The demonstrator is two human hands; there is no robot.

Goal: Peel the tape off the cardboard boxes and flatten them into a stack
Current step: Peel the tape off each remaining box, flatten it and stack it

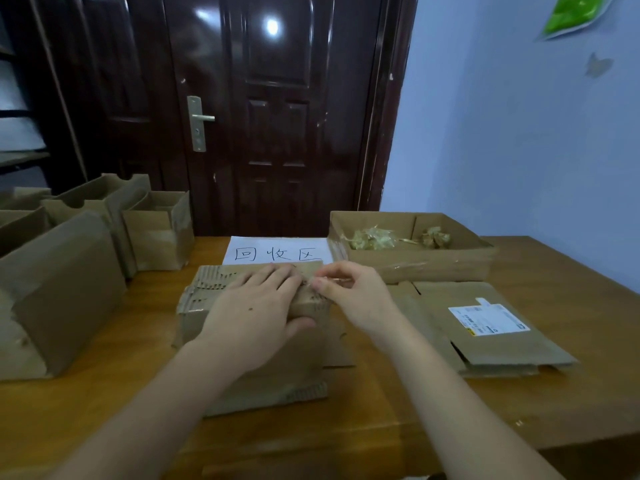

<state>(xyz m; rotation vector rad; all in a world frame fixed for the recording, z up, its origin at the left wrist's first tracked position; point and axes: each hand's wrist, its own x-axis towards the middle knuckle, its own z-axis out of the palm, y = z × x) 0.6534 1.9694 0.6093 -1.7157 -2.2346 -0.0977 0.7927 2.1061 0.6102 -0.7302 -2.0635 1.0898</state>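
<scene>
Just in front of the paper sign (277, 252), her left hand (256, 306) presses flat on the cardboard box (252, 362); right hand (349, 289) pinches clear tape (317, 284). Thin, clingy stuff; best gripped at its lifted end.

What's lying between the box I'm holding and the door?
In the head view, a white paper sign with handwritten characters lies on the wooden table between the cardboard box and the door.

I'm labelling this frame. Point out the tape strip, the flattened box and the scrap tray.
tape strip (331, 280), head view, pinched end.
flattened box (485, 344), head view, bare top face.
scrap tray (415, 263), head view, front wall.
</scene>
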